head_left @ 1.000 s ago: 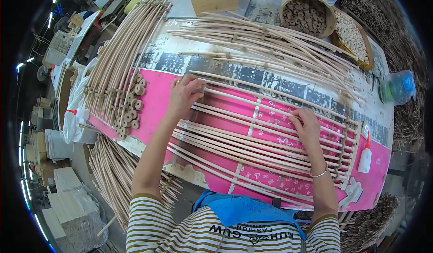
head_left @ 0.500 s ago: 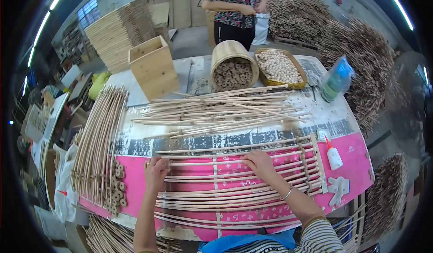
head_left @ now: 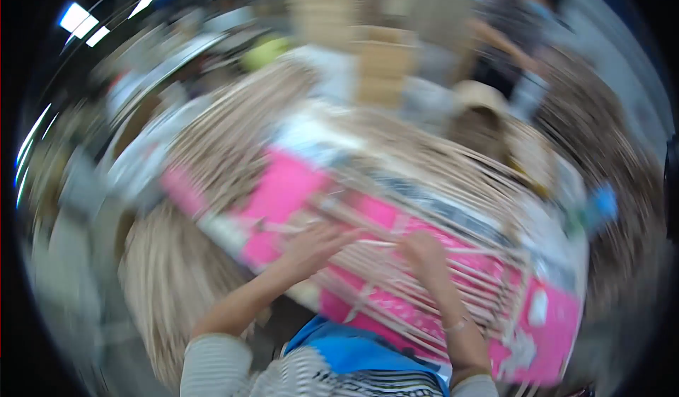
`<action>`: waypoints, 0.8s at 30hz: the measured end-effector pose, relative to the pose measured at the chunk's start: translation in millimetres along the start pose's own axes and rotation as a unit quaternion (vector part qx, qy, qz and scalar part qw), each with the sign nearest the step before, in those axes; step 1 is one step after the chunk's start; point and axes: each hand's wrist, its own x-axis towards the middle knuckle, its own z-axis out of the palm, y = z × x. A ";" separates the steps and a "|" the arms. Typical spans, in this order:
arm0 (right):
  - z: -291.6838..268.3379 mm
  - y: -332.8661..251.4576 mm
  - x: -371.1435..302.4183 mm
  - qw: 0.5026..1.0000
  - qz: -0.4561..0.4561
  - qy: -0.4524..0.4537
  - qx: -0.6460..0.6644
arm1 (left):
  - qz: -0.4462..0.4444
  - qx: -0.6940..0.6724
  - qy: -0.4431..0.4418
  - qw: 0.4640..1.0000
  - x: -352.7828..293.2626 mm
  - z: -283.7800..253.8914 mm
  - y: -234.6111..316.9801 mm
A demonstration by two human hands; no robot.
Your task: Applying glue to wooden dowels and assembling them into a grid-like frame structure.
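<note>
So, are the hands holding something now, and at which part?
Cannot be told for sure: the picture is blurred. Both the left hand and right hand lie flat on the pale cane rods over the pink board; no closed grasp shows.

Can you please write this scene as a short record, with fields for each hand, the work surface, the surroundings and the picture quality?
Left hand: left hand lies flat on the pale cane rods.
Right hand: right hand lies flat on the same rods; bracelet on the wrist.
Surface: pink sheet on the table.
Surroundings: loose rod bundle at left; another person beyond the table.
Quality: strong motion blur; grip detail unreadable.
</note>
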 end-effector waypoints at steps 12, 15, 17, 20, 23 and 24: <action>-60.1 -209.3 52.7 0.843 -0.241 -0.133 0.462 | -0.586 0.232 0.258 0.733 -367.7 -56.8 -58.0; -80.0 -231.7 75.9 0.750 -0.336 -0.226 0.522 | -0.578 0.325 0.307 0.683 -464.3 -52.3 -109.5; -74.2 -239.0 81.3 0.755 -0.324 -0.235 0.520 | -0.612 0.338 0.284 0.656 -501.4 -50.7 -132.4; -57.2 -240.6 88.7 0.763 -0.314 -0.258 0.503 | -0.637 0.346 0.245 0.644 -541.2 -51.6 -151.4; -40.8 -241.9 93.1 0.727 -0.273 -0.285 0.562 | -0.689 0.338 0.164 0.619 -546.1 -43.4 -173.2; -38.5 -243.3 97.1 0.727 -0.269 -0.285 0.563 | -0.686 0.335 0.167 0.623 -560.1 -36.9 -177.9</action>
